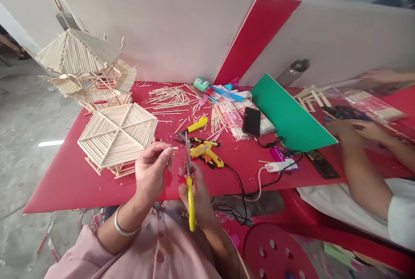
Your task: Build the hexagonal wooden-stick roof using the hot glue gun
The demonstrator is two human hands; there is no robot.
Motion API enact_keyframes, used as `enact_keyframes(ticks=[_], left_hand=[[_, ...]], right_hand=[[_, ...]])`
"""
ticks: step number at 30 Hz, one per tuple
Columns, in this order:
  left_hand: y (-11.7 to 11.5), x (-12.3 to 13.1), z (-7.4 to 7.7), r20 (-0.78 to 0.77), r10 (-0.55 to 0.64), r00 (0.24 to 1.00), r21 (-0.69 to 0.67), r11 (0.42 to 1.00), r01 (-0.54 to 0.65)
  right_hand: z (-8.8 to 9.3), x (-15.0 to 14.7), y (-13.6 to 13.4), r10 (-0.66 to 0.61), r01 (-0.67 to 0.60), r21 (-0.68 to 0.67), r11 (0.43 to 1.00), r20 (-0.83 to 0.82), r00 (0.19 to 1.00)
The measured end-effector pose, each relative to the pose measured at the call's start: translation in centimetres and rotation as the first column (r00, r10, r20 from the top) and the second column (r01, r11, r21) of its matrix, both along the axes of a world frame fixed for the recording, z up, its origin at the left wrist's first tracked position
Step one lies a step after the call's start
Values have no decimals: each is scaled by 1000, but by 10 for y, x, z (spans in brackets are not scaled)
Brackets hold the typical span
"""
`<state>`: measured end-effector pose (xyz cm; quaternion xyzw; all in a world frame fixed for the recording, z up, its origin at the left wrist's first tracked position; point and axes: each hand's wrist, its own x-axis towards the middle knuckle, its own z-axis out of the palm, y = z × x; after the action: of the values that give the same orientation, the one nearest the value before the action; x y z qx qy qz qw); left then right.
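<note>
My left hand (151,169) pinches a short piece of thin wooden stick (174,147) between thumb and fingertips. Yellow-handled scissors (190,201) are gripped in my right hand (200,190), their blades pointing up and away from me, just right of the stick piece. Beyond my left hand stands an octagonal stick-built platform (118,134) with spoke-like ribs. Behind it rises a tiered stick pavilion model (78,54). A yellow glue gun (207,153) lies past my right hand, among a yellow-handled cutter (197,124) and dark pliers partly covered by it.
Loose sticks (170,97) spread over the red table (65,184). Bagged sticks (235,117), a phone (251,121), a green board (288,115) and a white power strip (279,165) are farther right. Another person's arms (363,162) work there. A red stool (279,248) stands below.
</note>
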<state>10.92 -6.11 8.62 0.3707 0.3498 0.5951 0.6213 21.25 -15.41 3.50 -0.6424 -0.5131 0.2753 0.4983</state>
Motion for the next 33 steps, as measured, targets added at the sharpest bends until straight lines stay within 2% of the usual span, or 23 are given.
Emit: enact_keyframes(ticks=[3, 7, 16, 22, 28, 33], left_hand=[[1, 4, 4, 38, -18, 999, -30, 999, 19], [1, 10, 2, 66, -64, 996, -68, 995, 69], [0, 13, -7, 89, -174, 981, -177, 966, 187], [-3, 9, -17, 117, -145, 982, -257, 951, 171], [-3, 6, -21, 134, -122, 984, -252, 956, 152], [-4, 5, -22, 120, -127, 985, -253, 955, 154]], right_hand=[[2, 2, -1, 38, -41, -18, 999, -110, 993], [9, 6, 3, 69, -69, -24, 997, 22, 997], [14, 4, 13, 52, -52, -12, 999, 50, 997], [3, -1, 16, 77, -76, -34, 997, 19, 997], [-1, -3, 18, 103, -99, -81, 992, 37, 994], [-4, -5, 18, 93, -91, -63, 994, 33, 995]])
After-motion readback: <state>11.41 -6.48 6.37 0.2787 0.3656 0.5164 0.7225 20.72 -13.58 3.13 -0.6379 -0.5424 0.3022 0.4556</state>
